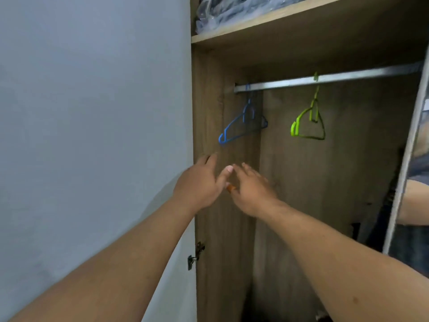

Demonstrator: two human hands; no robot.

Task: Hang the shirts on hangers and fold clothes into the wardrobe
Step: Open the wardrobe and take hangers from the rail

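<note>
- On the metal rail (325,78) inside the open wardrobe (209,101), two bare hangers hang by their hooks: a blue hanger (241,126) at the rail's left end, close to the side panel, and a green hanger (307,126) further right, well apart from it. No shirt is on either, and no shirt shows anywhere in view.
- The blue hanger lies above both hands and slightly to the right of the left one. Its long bar runs aslant, with the lower end towards the camera and the far end deeper in, so its near tip is the part closest to reach.
- The left hand (199,184) is the nearer: its raised fingertips sit just below that near tip, apart from it. Its fingers are straight and spread, gripping nothing.
- The right hand (253,191) is just beside the left, its fingers also stretched forward and loose. A small orange bit (231,188) shows between the two hands; I cannot tell what it is or whether either hand has hold of it.
- In my judgement the coming move is an upward reach for the blue hanger, best made by the left hand, lifting the hook off the rail.
- Outward: a shelf (255,26) above the rail carries plastic-wrapped dark bundles (232,12), a grey wall (92,112) lies to the left, and a door hinge (195,256) sits low on the panel's edge.
</note>
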